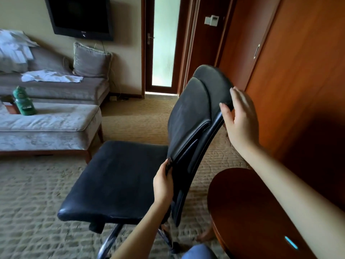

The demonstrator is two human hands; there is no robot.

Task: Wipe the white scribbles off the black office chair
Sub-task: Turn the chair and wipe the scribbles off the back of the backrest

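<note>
Your black padded office chair [119, 176] stands on the patterned beige carpet [28, 212], and both of your hands are on its backrest. Your left hand [163, 184] grips the backrest's lower side edge, fingers curled round it. Your right hand [240, 118] holds the upper edge, thumb on the front face and fingers reaching behind.

Neither hand carries a cloth, so I judge that no wiping is under way at this moment; you look to be steadying or repositioning the chair. No clear white scribbles show on the seat or the backrest's front, only a faint pale haze on the backrest (it may be sheen or blur). I cannot tell whether the marks are gone or lie elsewhere.

The backrest's rear face is hidden, and most of the chair's base is cut off under the seat and behind your arm. A crumpled white cloth [52, 78] lies on the grey sofa [56, 90], well beyond the chair's seat. A round reddish wooden worktop [242, 212] stands just beside the chair's back.
</note>
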